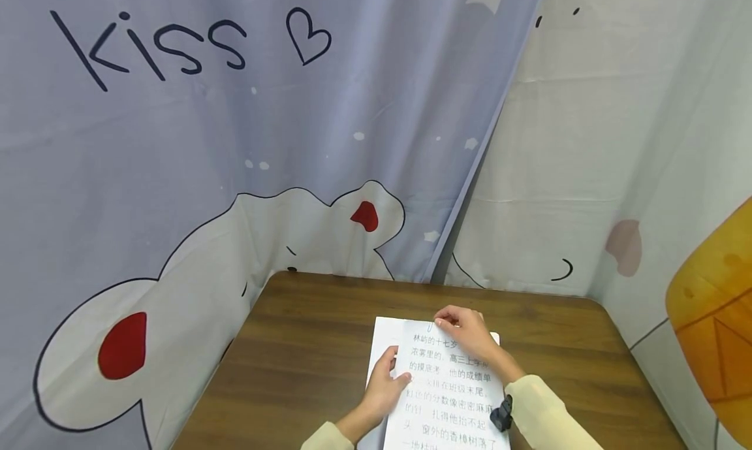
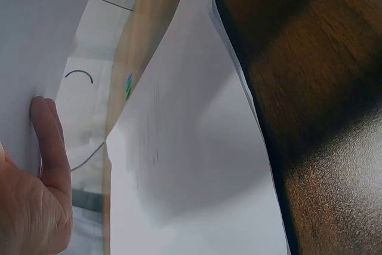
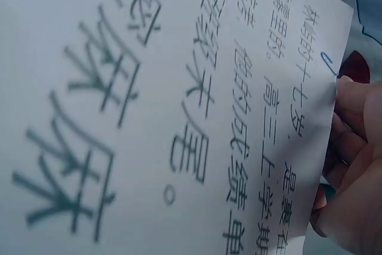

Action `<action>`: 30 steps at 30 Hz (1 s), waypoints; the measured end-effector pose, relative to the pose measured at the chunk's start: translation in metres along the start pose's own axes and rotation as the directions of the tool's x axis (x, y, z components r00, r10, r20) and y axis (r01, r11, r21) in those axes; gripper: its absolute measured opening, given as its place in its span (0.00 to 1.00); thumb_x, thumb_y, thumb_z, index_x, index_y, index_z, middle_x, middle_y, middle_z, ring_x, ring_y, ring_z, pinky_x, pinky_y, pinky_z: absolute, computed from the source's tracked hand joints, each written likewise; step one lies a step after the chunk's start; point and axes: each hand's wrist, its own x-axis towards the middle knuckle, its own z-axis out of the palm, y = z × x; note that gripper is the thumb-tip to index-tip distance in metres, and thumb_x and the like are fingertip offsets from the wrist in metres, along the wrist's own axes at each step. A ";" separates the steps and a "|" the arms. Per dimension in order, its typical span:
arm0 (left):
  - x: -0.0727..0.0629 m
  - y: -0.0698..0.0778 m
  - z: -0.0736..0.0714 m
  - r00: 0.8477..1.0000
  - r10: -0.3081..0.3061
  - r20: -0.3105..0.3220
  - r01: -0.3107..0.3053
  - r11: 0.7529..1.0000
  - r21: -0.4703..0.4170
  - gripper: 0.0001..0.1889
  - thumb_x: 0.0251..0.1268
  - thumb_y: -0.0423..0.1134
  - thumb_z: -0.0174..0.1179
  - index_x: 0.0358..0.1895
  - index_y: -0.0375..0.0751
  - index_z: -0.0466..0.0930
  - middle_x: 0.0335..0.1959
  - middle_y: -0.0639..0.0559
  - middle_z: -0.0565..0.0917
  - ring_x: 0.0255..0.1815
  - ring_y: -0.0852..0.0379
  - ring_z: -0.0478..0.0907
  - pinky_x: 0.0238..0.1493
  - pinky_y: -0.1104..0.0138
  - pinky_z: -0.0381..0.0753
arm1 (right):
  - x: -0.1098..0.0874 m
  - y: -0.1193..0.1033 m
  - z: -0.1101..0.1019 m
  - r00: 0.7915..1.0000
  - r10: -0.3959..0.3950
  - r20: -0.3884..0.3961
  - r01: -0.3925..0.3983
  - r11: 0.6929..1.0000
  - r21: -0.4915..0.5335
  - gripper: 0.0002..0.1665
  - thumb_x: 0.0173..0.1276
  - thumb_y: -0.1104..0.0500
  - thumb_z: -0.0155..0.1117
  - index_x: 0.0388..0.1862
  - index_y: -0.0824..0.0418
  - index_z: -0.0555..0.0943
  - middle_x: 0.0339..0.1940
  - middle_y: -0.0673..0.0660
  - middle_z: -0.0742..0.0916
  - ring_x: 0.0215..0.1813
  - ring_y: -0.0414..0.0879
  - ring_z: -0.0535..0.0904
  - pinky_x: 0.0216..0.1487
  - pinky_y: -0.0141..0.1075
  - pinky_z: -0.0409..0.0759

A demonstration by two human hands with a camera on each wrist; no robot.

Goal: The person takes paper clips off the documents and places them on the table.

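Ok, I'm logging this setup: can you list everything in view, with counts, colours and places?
printed sheet: 1, white with dark characters, between the hands
paper clip: 1, blue, printed sheet's top edge
lower papers: several, white, on the table
table: 1, brown, below the papers
hanging fabric: count unclear, pale blue and white, behind the table
small item: count unclear, green and blue, beyond lower papers
wrist device: 1, black, right wrist
sleeves: 2, pale yellow, forearms
left hand: 1, bare, printed sheet's left edge
right hand: 1, bare, at the paper clip

Head view's bottom edge cutting printed sheet (image 1: 449, 401); right hand (image 1: 469, 332) covering its upper-right part; green-blue object (image 2: 128, 87) appearing blurred.
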 end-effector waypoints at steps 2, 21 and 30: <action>0.000 0.001 0.000 1.000 0.000 0.000 0.000 1.000 -0.002 0.26 0.62 0.20 0.61 0.64 0.34 0.75 0.52 0.42 0.84 0.48 0.51 0.83 0.44 0.64 0.85 | 0.000 -0.004 0.003 1.000 0.002 0.001 -0.002 1.000 0.011 0.05 0.74 0.57 0.72 0.45 0.53 0.90 0.38 0.44 0.91 0.39 0.39 0.83 0.41 0.32 0.80; -0.001 0.000 0.002 1.000 0.010 0.008 -0.010 0.999 -0.042 0.26 0.62 0.19 0.60 0.64 0.34 0.75 0.49 0.41 0.85 0.44 0.51 0.84 0.39 0.66 0.86 | -0.003 -0.018 0.015 0.994 0.099 0.036 -0.103 0.985 0.138 0.08 0.67 0.65 0.75 0.39 0.58 0.83 0.36 0.51 0.90 0.34 0.43 0.82 0.37 0.32 0.78; 0.001 0.001 0.004 1.000 0.013 0.022 -0.012 0.998 -0.054 0.27 0.62 0.18 0.60 0.66 0.32 0.75 0.51 0.39 0.85 0.46 0.50 0.84 0.41 0.67 0.85 | -0.004 -0.018 0.014 0.994 0.102 0.028 -0.106 0.976 0.192 0.08 0.69 0.67 0.72 0.41 0.59 0.82 0.31 0.51 0.89 0.31 0.43 0.83 0.34 0.31 0.79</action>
